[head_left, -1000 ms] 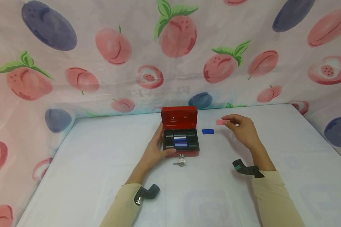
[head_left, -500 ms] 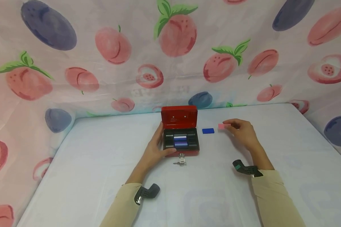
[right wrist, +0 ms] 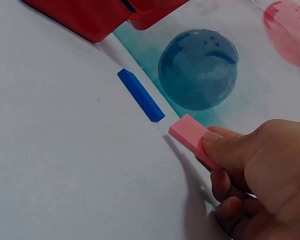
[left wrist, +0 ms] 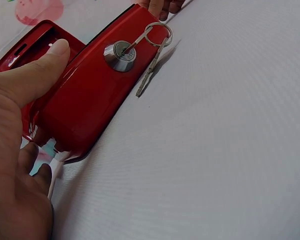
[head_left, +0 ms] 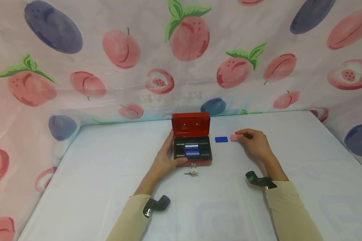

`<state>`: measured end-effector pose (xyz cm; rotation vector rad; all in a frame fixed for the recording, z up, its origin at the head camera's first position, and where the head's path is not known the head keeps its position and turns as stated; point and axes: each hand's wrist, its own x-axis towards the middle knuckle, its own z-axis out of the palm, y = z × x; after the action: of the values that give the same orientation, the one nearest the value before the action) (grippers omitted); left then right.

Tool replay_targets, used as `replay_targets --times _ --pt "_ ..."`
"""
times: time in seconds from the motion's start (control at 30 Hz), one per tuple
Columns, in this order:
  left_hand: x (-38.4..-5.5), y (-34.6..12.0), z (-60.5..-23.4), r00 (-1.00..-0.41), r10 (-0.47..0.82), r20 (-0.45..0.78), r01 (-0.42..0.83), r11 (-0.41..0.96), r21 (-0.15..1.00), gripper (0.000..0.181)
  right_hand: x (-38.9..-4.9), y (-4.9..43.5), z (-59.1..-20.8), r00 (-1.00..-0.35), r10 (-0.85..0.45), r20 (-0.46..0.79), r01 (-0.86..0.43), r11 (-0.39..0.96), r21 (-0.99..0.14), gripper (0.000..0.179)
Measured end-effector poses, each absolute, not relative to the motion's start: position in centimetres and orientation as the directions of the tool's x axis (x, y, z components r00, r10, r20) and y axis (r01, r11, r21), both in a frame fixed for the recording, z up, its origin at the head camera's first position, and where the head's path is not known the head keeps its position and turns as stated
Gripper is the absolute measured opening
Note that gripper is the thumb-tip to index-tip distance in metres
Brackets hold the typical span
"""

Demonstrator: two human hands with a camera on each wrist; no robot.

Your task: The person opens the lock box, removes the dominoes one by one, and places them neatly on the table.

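Between thumb and fingers, my right hand [head_left: 254, 143] pinches a small pink rectangular block [right wrist: 192, 132]. In the right wrist view the block hangs close over the table and casts a shadow. Just left of it lies a flat blue block [head_left: 221, 139]. My left hand [head_left: 164, 157] holds the left side of a red cash box [left wrist: 85, 100], thumb over its front rim and fingers along its side. The lid [head_left: 190, 124] stands up, and the black tray [head_left: 179, 152] inside holds several blue, white and purple blocks [head_left: 192, 150].
A key sits in the front lock [left wrist: 121, 56] of the cash box, with a second key [left wrist: 149, 72] hanging from its ring. The box stands on a white-covered table [head_left: 108, 167]. A fruit-print cloth [head_left: 123, 83] rises behind the table.
My right hand has come down closer to the table with the pink block, now nearly level with the blue one. The left hand and the cash box have stayed in place.
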<state>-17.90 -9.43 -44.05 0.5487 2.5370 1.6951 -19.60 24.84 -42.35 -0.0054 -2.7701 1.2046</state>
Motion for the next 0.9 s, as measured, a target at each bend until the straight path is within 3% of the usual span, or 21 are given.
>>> replay_targets --times 0.5,0.9 --pt "-17.9 -9.5 -44.0 -0.939 0.308 0.151 0.259 0.348 0.901 0.105 -19.9 24.5 -43.3 -0.995 0.055 0.082 -0.018 0.714 -0.7 0.027" --pt "-17.9 -9.4 -44.1 -0.937 0.31 0.159 0.266 0.342 0.901 0.104 -19.9 24.4 -43.9 -0.987 0.062 0.146 -0.052 0.743 -0.667 0.021"
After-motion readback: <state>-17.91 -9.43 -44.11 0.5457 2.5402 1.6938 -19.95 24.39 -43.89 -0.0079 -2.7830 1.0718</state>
